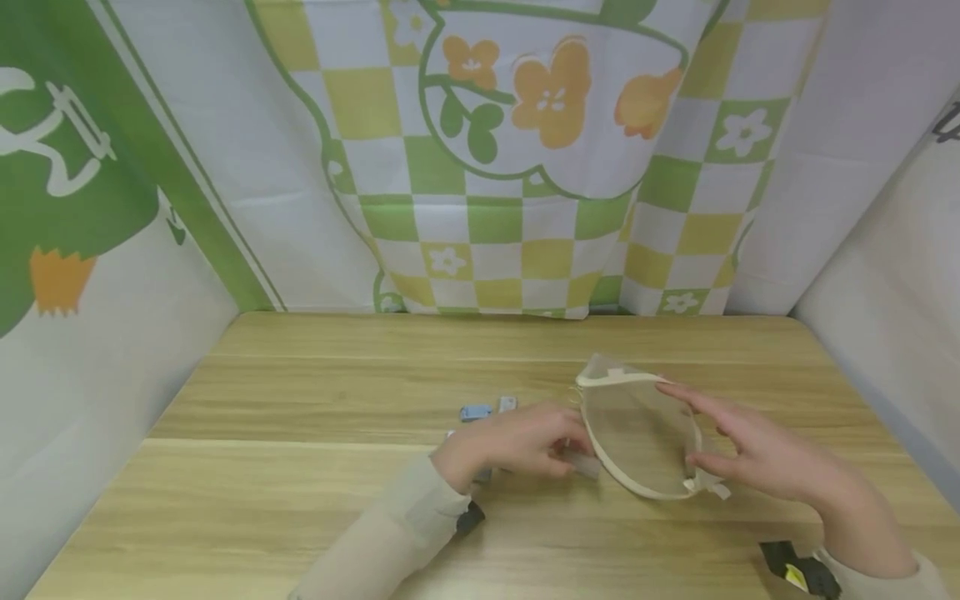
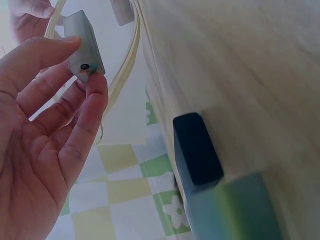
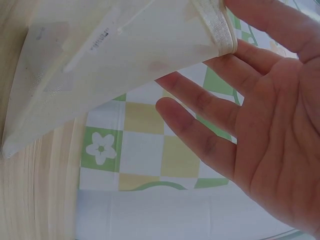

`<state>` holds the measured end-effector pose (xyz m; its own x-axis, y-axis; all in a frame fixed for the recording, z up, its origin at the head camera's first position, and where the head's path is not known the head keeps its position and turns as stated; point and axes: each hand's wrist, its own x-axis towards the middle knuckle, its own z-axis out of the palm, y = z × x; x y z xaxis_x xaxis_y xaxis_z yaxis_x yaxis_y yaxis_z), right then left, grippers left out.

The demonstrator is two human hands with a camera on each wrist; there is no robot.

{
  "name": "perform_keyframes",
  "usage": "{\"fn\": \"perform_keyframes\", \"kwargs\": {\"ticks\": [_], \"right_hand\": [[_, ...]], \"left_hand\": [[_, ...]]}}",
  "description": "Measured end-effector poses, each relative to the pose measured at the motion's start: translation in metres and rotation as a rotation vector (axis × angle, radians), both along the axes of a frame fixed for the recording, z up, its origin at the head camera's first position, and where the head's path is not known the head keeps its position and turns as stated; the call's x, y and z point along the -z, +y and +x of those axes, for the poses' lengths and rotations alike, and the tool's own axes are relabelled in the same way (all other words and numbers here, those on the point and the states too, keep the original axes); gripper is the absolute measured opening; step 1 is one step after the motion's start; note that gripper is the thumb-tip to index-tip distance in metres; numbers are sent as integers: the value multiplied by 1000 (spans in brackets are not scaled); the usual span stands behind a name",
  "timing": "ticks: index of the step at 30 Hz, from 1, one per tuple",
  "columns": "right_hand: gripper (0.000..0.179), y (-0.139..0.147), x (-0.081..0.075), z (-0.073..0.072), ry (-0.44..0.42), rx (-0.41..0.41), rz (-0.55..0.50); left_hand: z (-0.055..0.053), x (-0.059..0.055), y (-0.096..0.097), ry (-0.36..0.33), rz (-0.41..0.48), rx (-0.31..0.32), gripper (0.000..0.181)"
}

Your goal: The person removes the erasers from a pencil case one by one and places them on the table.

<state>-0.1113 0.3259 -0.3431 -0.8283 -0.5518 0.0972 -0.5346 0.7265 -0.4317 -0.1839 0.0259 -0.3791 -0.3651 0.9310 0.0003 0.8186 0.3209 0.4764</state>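
My left hand [image 1: 536, 442] pinches a small pale box-shaped block [image 2: 85, 45] between thumb and fingertips. A dark oval and a small coloured mark show on the block's end. It is right beside the mouth of a see-through zip pouch [image 1: 637, 433] with cream edging. My right hand [image 1: 765, 454] holds the pouch by its rim, thumb on the near side and index finger on the far side, so the mouth gapes. In the right wrist view, the ring and little fingers [image 3: 195, 125] stretch out below the pouch. A pale shape shows through the pouch's wall.
Beyond my left hand, a light blue block [image 1: 476, 412] and a greyish block [image 1: 507, 404] lie on the wooden table [image 1: 300, 400]; others are partly hidden by that wrist. A dark blue block [image 2: 197, 150] appears in the left wrist view. A checkered curtain [image 1: 495, 233] hangs behind the table.
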Motion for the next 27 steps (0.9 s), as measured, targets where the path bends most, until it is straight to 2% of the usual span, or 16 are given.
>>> {"fn": "perform_keyframes", "kwargs": {"ticks": [10,14,19,22,27], "right_hand": [[82,1,1,-1,30,-15,2],[82,0,1,0,55,-17,11],[81,-1,-1,0,58,-16,5],[81,-1,-1,0,45,-13,2],[82,0,-1,1,30,-11,-6]], "left_hand": [[3,-1,-10,13,-3,7,30],[4,0,-18,34,-19,-9,29],[5,-1,-27,18,-23,-39,28],[5,-3,-32,4,-18,-50,28],[5,-6,-40,25,-8,-66,26]]}}
